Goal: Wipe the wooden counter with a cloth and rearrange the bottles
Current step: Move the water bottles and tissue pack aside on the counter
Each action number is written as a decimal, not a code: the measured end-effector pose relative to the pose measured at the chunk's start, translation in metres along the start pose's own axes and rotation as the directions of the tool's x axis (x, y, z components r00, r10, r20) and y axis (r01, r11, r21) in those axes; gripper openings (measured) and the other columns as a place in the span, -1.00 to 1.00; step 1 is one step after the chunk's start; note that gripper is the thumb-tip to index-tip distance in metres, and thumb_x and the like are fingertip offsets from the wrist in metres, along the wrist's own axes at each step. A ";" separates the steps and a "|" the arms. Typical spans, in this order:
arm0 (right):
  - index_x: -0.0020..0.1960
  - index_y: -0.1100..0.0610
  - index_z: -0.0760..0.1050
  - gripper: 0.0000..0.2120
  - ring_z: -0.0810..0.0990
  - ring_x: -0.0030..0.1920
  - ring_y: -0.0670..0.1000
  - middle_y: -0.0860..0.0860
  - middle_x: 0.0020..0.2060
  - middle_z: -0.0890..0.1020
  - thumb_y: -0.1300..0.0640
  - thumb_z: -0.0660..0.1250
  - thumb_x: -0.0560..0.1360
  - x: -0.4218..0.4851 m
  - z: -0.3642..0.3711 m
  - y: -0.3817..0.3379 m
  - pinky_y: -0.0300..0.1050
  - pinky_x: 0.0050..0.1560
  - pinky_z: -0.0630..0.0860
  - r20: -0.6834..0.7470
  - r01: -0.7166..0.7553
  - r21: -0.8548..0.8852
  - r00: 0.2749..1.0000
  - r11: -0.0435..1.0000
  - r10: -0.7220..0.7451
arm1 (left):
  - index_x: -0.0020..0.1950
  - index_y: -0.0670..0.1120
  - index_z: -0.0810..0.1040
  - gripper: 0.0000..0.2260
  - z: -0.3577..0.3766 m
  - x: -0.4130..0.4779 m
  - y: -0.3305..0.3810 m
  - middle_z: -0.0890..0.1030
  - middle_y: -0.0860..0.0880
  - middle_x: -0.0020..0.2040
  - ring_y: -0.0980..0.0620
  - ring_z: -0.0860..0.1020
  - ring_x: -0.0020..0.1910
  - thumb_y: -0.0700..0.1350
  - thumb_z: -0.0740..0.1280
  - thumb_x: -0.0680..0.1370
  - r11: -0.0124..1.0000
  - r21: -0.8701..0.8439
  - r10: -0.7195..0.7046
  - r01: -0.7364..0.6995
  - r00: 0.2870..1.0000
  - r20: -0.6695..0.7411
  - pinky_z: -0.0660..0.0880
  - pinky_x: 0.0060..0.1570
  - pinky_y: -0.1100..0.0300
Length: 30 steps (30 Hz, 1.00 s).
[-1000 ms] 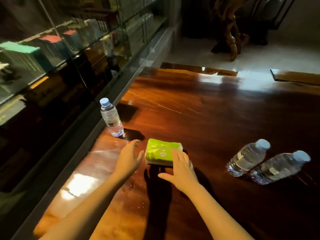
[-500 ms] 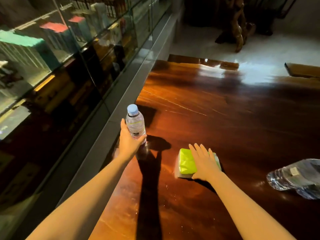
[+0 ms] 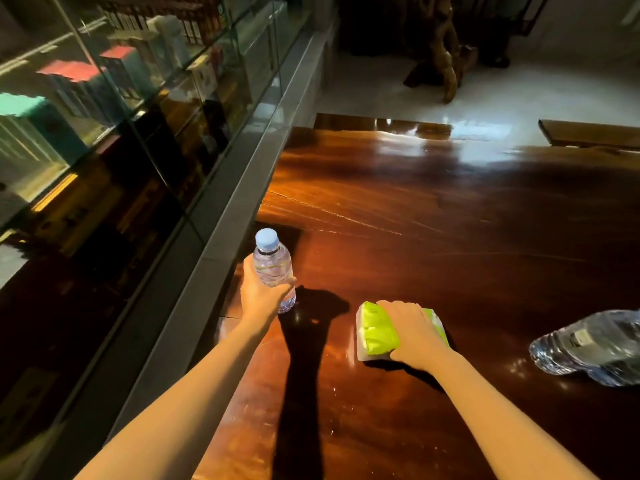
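A small clear water bottle [image 3: 271, 263] with a pale blue cap stands upright at the left edge of the dark polished wooden counter [image 3: 433, 220]. My left hand [image 3: 260, 295] is wrapped around its lower body. A lime-green and white tissue pack [image 3: 375, 332] lies flat on the counter to the right of it. My right hand [image 3: 414, 332] presses down on the pack with the fingers curled over its top. Two more clear bottles [image 3: 592, 344] lie on their sides at the right edge, partly cut off.
A grey ledge [image 3: 242, 202] and a glass display case [image 3: 121, 116] with boxes run along the counter's left side. A white floor and a carved wooden stand [image 3: 446, 46] lie beyond the far end. A wooden bench edge [image 3: 588, 133] shows at the upper right.
My left hand left the green pack, reached to the upright bottle and closed around it. My right hand went from lying flat to curling over the pack. The view shifted left.
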State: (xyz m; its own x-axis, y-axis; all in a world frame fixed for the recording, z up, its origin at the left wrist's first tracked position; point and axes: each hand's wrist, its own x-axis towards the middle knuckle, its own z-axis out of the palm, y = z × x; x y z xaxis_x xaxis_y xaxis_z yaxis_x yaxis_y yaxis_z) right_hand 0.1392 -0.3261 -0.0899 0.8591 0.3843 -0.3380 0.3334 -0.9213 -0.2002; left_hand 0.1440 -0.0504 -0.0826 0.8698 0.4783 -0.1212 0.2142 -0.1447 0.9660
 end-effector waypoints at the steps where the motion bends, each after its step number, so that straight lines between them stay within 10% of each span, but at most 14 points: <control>1: 0.45 -0.02 0.12 -0.19 0.35 0.31 0.08 -0.03 0.29 0.39 0.07 0.46 0.32 -0.002 -0.003 0.001 0.06 0.44 0.18 -0.019 -0.004 0.005 1.000 1.000 0.004 | 0.15 0.14 0.33 -0.41 0.004 -0.006 0.002 0.57 0.13 -0.06 0.16 0.61 -0.09 -0.24 0.52 0.28 1.000 0.001 0.014 -0.014 1.000 0.016 0.53 -0.08 0.23; 5: 0.47 0.00 0.07 -0.16 0.32 0.34 0.10 -0.01 0.33 0.36 0.07 0.45 0.33 -0.012 -0.019 0.011 0.07 0.44 0.17 -0.057 -0.034 0.019 0.998 0.999 0.035 | 0.09 0.11 0.39 -0.47 0.025 -0.033 0.015 0.61 0.15 -0.21 0.28 0.61 -0.29 -0.28 0.50 0.28 0.998 -0.026 0.066 -0.063 0.992 0.104 0.51 -0.32 0.42; 13: 0.51 0.02 0.00 -0.14 0.26 0.40 0.09 -0.01 0.37 0.32 0.05 0.42 0.37 -0.064 -0.034 0.051 0.05 0.47 0.13 -0.069 -0.084 0.004 0.994 0.996 0.084 | 0.10 0.21 0.38 -0.46 0.078 -0.112 0.037 0.61 0.10 0.00 0.11 0.62 -0.06 -0.08 0.49 0.21 0.990 0.046 0.114 -0.131 0.956 0.272 0.54 -0.05 0.26; 20: 0.51 0.03 -0.01 -0.13 0.25 0.41 0.09 0.00 0.38 0.30 0.06 0.42 0.35 -0.131 -0.025 0.103 0.05 0.47 0.15 -0.072 -0.122 0.014 0.990 0.992 0.123 | 0.09 0.23 0.34 -0.45 0.137 -0.189 0.047 0.57 0.17 0.00 0.33 0.58 -0.08 -0.06 0.47 0.21 0.987 0.058 0.116 -0.147 0.924 0.365 0.45 -0.16 0.55; 30: 0.52 0.05 0.02 -0.13 0.22 0.41 0.09 0.00 0.36 0.29 0.07 0.42 0.36 -0.232 0.003 0.218 0.05 0.48 0.07 -0.032 -0.281 -0.001 0.959 0.960 0.281 | 0.09 0.16 0.38 -0.45 0.251 -0.287 0.050 0.62 0.09 -0.03 0.13 0.62 -0.08 0.02 0.48 0.15 0.988 0.047 0.103 -0.146 0.858 0.502 0.56 -0.02 0.17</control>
State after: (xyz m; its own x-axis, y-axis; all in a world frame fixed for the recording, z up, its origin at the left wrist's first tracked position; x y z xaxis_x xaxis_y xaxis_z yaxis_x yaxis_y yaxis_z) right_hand 0.0116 -0.6158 -0.0583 0.9302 0.1078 -0.3508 0.0786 -0.9922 -0.0965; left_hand 0.0166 -0.4120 -0.0563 0.9921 -0.0395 -0.1192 0.1054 -0.2539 0.9615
